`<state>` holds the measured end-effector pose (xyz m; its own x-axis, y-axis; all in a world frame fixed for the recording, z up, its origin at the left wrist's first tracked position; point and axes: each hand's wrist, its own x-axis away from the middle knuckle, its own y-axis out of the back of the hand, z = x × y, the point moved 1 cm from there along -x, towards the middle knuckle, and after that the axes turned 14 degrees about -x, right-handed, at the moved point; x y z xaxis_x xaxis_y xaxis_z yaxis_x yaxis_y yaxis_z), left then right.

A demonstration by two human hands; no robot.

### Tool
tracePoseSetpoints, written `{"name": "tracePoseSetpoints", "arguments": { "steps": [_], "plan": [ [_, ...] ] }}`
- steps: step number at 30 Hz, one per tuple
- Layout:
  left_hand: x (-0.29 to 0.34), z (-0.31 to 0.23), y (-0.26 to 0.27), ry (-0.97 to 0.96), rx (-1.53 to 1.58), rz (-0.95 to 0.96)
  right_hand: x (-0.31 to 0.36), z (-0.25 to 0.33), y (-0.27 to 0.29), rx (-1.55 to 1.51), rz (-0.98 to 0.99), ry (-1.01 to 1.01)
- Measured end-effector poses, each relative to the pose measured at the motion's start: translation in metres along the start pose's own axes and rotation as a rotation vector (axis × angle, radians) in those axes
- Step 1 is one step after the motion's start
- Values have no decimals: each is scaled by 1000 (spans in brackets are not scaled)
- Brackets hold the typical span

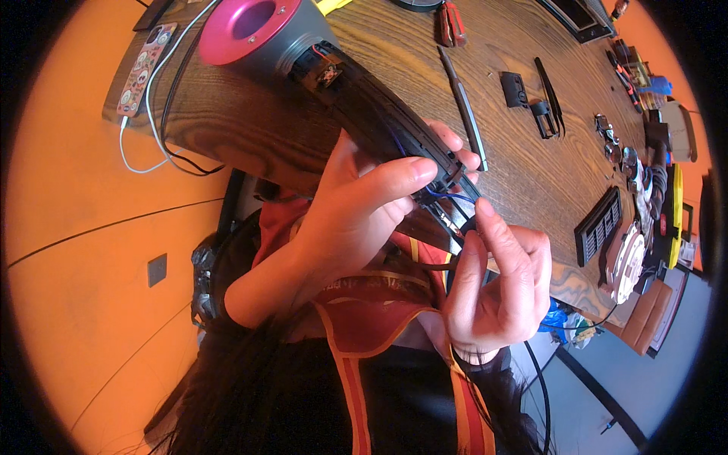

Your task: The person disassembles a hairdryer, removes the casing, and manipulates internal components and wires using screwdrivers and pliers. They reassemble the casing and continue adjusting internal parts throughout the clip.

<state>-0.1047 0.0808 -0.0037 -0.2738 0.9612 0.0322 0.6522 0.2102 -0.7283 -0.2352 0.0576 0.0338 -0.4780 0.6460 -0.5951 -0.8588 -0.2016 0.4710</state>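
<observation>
A hair dryer (pixel 379 110) with a grey head and a pink ring lies slantwise across my hands, head to the upper left. Its black handle is opened up, baring wires and a small circuit board (pixel 327 73). My left hand (pixel 371 182) wraps the handle from below, thumb on top. At the handle's lower end, my right hand (pixel 504 280) pinches a small dark part (pixel 469 225) between thumb and forefinger, largely hidden by the fingertips. A thin blue wire (pixel 449 195) loops out of the handle just beside those fingertips.
On the wooden table (pixel 531 182) lie a pen-like screwdriver (pixel 462 106), red-handled pliers (pixel 452 24), black tweezers (pixel 549 95), and black plastic pieces (pixel 514 89). A black grille (pixel 597 226) and a round pale object (pixel 626 262) sit at the right. A phone (pixel 146 72) charges at the left.
</observation>
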Motion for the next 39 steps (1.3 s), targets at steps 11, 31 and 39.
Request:
{"name": "tracePoseSetpoints", "arguments": {
  "steps": [11, 31, 39],
  "plan": [
    [0, -4, 0, 84, -26, 7, -1, 1, -1, -43, -27, -25],
    [6, -9, -8, 108, 132, -39, -5, 6, 2, -10, 1, -12],
    [6, 0, -6, 73, 60, -15, -9, 8, -4, 131, -33, -53]
  ]
}}
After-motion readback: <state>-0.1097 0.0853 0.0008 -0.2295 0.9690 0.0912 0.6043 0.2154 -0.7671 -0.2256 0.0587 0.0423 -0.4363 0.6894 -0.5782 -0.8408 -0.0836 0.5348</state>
